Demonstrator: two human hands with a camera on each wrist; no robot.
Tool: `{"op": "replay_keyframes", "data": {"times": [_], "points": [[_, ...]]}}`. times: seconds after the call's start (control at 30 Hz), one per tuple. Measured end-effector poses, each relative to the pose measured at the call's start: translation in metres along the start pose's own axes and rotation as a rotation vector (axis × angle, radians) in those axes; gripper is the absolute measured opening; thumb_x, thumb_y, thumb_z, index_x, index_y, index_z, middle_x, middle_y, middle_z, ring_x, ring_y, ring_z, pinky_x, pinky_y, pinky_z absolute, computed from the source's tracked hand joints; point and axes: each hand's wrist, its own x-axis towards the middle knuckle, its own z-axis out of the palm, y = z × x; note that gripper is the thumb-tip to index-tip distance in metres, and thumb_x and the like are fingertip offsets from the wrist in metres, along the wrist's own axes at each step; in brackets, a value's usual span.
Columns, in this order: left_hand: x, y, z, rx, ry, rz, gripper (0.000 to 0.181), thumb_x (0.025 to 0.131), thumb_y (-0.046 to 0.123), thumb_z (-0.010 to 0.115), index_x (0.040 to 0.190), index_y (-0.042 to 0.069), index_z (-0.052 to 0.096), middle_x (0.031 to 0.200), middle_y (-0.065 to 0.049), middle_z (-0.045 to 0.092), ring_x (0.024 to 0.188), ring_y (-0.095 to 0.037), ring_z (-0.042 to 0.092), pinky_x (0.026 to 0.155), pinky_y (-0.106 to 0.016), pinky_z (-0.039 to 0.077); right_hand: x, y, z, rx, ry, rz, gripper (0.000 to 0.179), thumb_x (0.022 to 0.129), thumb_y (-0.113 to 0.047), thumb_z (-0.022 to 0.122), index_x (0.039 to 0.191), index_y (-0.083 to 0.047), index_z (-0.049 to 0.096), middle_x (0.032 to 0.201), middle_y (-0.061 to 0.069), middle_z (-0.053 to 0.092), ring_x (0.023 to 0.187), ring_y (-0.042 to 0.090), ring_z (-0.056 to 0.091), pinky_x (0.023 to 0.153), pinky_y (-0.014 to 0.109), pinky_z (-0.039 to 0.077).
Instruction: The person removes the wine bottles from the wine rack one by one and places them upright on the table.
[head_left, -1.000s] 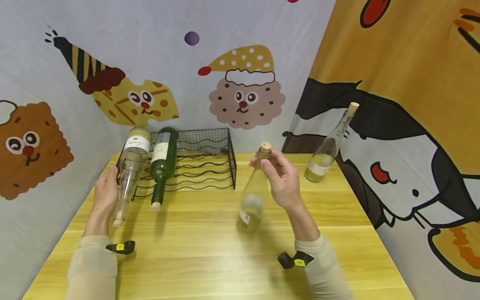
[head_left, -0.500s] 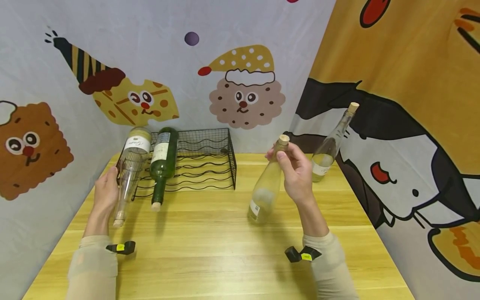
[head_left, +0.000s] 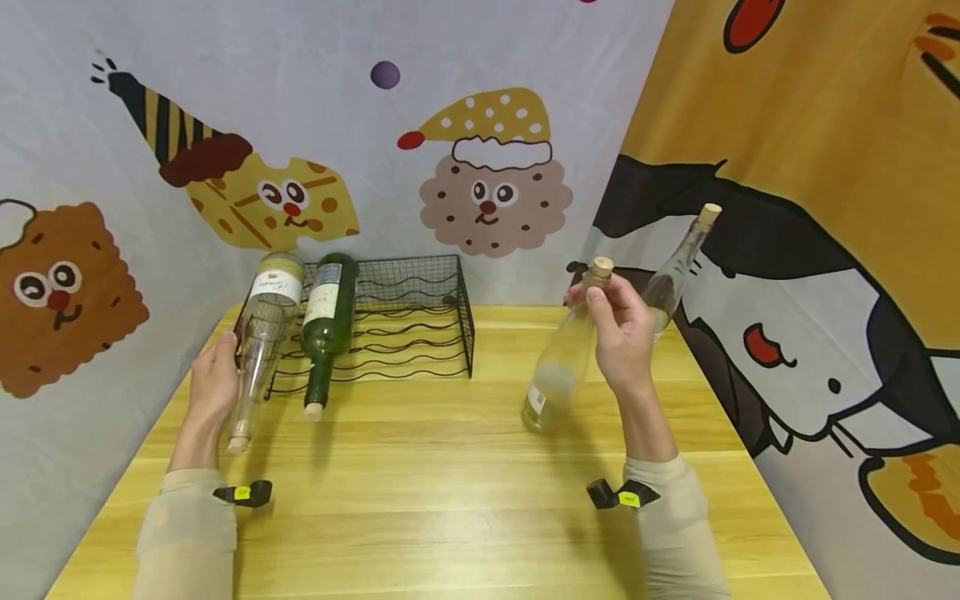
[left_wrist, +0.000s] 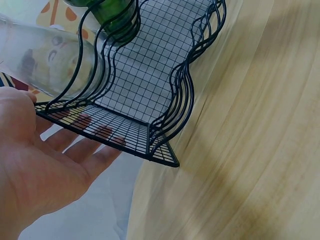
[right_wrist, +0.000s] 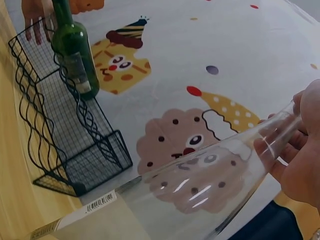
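Observation:
My right hand [head_left: 626,333] grips a clear corked wine bottle [head_left: 566,358] by its neck. The bottle leans, its base toward the lower left; the right wrist view shows its barcode label. At the left, my left hand [head_left: 212,375] holds the side panel of a black wire wine rack [head_left: 405,337]; its fingers [left_wrist: 102,155] show partly through the mesh, with the thumb at the panel's edge. A clear bottle [head_left: 262,350] and a green bottle [head_left: 327,321] lie side by side in the rack, corks toward me.
Another clear corked bottle [head_left: 678,262] stands upright at the back right, partly covered by my right hand. Wavy wires form the rack's rows right of the green bottle. Cartoon-printed cloth [head_left: 315,67] hangs behind and beside the wooden table [head_left: 420,500].
My right hand has carried the held bottle to the right and farther back, now overlapping the standing bottle in view. My left hand and the rack have stayed in place.

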Motion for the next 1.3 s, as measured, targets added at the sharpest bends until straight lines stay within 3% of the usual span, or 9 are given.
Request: {"op": "replay_keyframes", "data": {"times": [0.13,0.43,0.6,0.73,0.87,0.97,1.1,1.3], "points": [[0.0,0.0,0.001,0.005,0.011,0.0,0.082,0.119,0.062,0.021,0.17,0.003,0.048,0.182,-0.023,0.034,0.165,-0.046,0.033,0.138,-0.067,0.029,0.003,0.003,-0.007,-0.027,0.028,-0.004,0.019,0.115,-0.002,0.059,0.123,0.011,0.071,0.106,0.001,0.08,0.097,0.015,0.079,0.096,0.024,0.067],[0.0,-0.002,0.0,0.006,0.02,0.018,0.083,0.12,0.061,0.021,0.166,-0.001,0.05,0.182,-0.023,0.035,0.166,-0.047,0.033,0.139,-0.068,0.028,0.012,0.008,-0.018,-0.085,0.079,-0.015,0.03,0.116,-0.005,0.06,0.123,0.024,0.064,0.105,0.002,0.08,0.097,0.015,0.079,0.096,0.023,0.065],[0.0,-0.001,0.001,0.01,0.035,0.016,0.083,0.12,0.06,0.022,0.161,-0.004,0.054,0.181,-0.022,0.038,0.165,-0.044,0.036,0.138,-0.065,0.031,0.017,0.012,-0.025,-0.125,0.108,0.006,0.024,0.117,-0.009,0.061,0.124,0.012,0.071,0.106,0.003,0.08,0.099,0.016,0.078,0.099,0.024,0.063],[0.0,0.0,0.002,0.016,0.039,0.02,0.079,0.12,0.06,0.022,0.146,-0.004,0.06,0.177,-0.023,0.042,0.159,-0.043,0.041,0.132,-0.059,0.037,0.022,0.015,-0.03,-0.131,0.138,0.017,0.015,0.116,-0.01,0.063,0.121,-0.005,0.077,0.104,0.001,0.081,0.098,0.014,0.078,0.099,0.023,0.063],[0.001,-0.001,0.002,0.018,0.045,0.026,0.074,0.12,0.061,0.024,0.118,-0.001,0.063,0.168,-0.024,0.049,0.143,-0.036,0.048,0.113,-0.038,0.045,0.027,0.018,-0.035,-0.135,0.156,0.024,0.014,0.116,-0.01,0.064,0.119,-0.008,0.078,0.103,-0.001,0.081,0.098,0.012,0.079,0.099,0.024,0.063],[0.002,-0.001,0.002,0.025,0.048,0.027,0.073,0.12,0.062,0.025,0.101,0.0,0.058,0.159,-0.024,0.053,0.13,-0.031,0.048,0.096,-0.028,0.04,0.03,0.021,-0.038,-0.15,0.17,0.032,0.015,0.116,-0.012,0.064,0.119,-0.009,0.078,0.103,-0.001,0.081,0.097,0.011,0.079,0.098,0.023,0.063],[0.002,-0.002,0.002,0.04,0.045,0.027,0.071,0.12,0.061,0.024,0.104,0.001,0.059,0.161,-0.023,0.052,0.132,-0.03,0.048,0.098,-0.028,0.04,0.034,0.025,-0.042,-0.161,0.194,0.046,0.014,0.116,-0.013,0.064,0.119,-0.01,0.077,0.103,-0.001,0.081,0.097,0.014,0.078,0.095,0.023,0.062],[0.001,-0.001,0.002,0.043,0.037,0.025,0.072,0.12,0.061,0.022,0.111,0.0,0.059,0.164,-0.023,0.05,0.137,-0.034,0.047,0.11,-0.04,0.043,0.042,0.03,-0.047,-0.124,0.232,0.067,0.023,0.116,-0.013,0.064,0.122,0.008,0.073,0.103,0.003,0.08,0.096,0.016,0.079,0.095,0.025,0.064]]}}
